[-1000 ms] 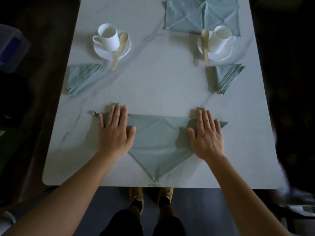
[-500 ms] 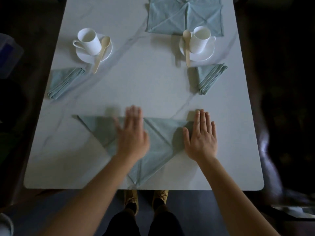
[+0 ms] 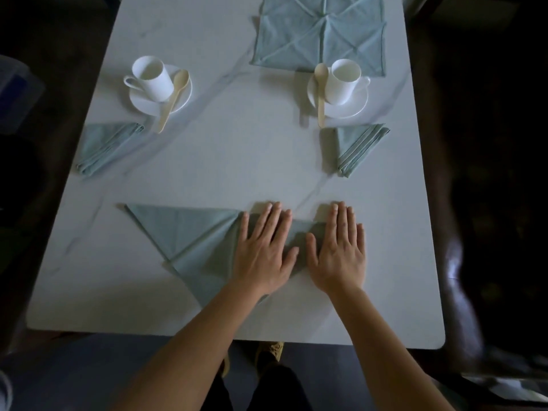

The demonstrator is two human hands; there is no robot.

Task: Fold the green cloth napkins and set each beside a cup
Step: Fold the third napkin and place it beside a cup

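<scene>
A green napkin folded into a triangle lies near the table's front edge, its long side away from me. My left hand presses flat on its right half, fingers straight. Just to the right, my right hand lies flat on the napkin's right corner. A folded green napkin sits below the left white cup. Another folded napkin sits below the right white cup. Each cup stands on a saucer with a pale spoon.
An unfolded creased green napkin lies flat at the table's far edge behind the right cup. The white marble table ends just in front of my arms. Dark chairs flank it; a translucent box is at the left.
My left hand has slid rightward across the napkin from its left corner to beside my right hand. The right hand stayed on the right corner.
</scene>
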